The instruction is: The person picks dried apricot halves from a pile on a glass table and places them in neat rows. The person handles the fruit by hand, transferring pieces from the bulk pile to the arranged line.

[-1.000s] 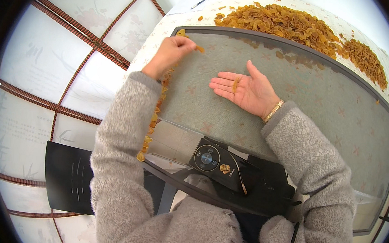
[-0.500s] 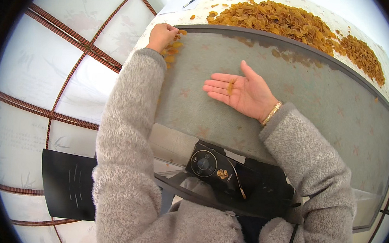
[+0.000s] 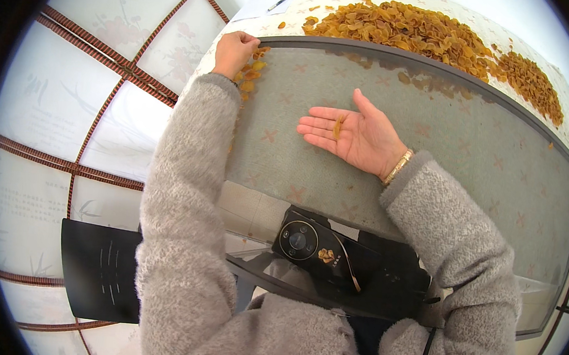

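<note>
The desk [image 3: 242, 29] carries a mesh [image 3: 282, 111] in a dark frame, which takes up most of its width. Beyond the mesh's far edge lie a big heap [image 3: 407, 31] of amber slices and, to the right of that, a smaller heap [image 3: 532, 86]. A paper [image 3: 260, 4] with a pen [image 3: 278, 3] is beyond the mesh's far left corner. At the mesh's near edge sits a black device [image 3: 313, 245] with a round panel, and pale panels [image 3: 40, 88] stand off to its left. The left sleeve [image 3: 189, 171] hides much of the mesh's left edge.

One second ago the left hand [image 3: 234, 53] was over the mesh with a slice at its fingertips; now it is at the far left corner. The right hand [image 3: 370, 137] is palm up over the mesh, as before.

The left hand's fingers are drawn narrow; whether they hold a slice cannot be told. A row [image 3: 249, 76] of slices runs down the mesh's left edge, just beside that hand. The right hand is spread wide, with a thin slice [image 3: 338, 127] resting on its fingers
</note>
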Demonstrator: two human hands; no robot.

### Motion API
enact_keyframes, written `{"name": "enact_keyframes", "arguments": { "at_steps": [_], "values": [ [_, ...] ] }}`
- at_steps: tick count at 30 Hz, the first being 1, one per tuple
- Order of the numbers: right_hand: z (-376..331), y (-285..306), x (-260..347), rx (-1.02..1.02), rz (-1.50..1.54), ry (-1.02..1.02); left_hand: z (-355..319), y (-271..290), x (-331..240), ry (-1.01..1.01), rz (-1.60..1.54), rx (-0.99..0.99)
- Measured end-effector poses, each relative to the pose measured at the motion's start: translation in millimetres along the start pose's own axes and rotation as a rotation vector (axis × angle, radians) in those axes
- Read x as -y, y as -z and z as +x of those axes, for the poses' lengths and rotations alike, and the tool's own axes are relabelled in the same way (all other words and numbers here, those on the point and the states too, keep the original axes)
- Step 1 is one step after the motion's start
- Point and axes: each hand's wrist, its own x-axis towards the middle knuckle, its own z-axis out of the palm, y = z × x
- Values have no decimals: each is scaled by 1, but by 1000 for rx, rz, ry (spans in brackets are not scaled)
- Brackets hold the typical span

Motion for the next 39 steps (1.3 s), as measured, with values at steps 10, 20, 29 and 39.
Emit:
{"name": "enact_keyframes", "arguments": {
  "at_steps": [10, 20, 29, 39],
  "values": [
    [0, 4, 0, 34, 73, 8, -97, 20, -103, -816, -199, 446],
    [1, -1, -2, 7, 38, 43, -132, 3, -120, -1043, -68, 452],
    [0, 2, 0, -15, 44, -4, -127, 0, -106, -943, -67, 469],
    [0, 0, 1, -26, 26, -6, -19, 16, -29, -500, 221, 138]
  ]
}}
